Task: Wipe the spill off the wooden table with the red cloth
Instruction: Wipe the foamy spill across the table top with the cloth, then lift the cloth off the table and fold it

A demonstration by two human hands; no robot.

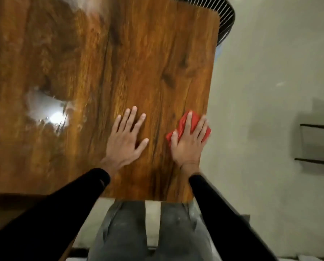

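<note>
Head view first, and it is the only one we have. Our right hand lies flat on the red cloth, fingers straight and spread, pressing it onto the wooden bench close to the right edge. Our left hand rests palm down on bare wood just beside it, fingers apart, holding nothing. The spill shows as a pale, shiny patch well to the left of both hands, with a bright light reflected in it. We judge the wiping barely begun: the cloth sits well apart from the wet patch, and the whole puddle is left to clear.

Motion blur softens the wood grain, so we cannot tell how far the wetness spreads; paler smears toward the far left corner may be more liquid or only glare. The bench's left side is cut off by the frame.
</note>
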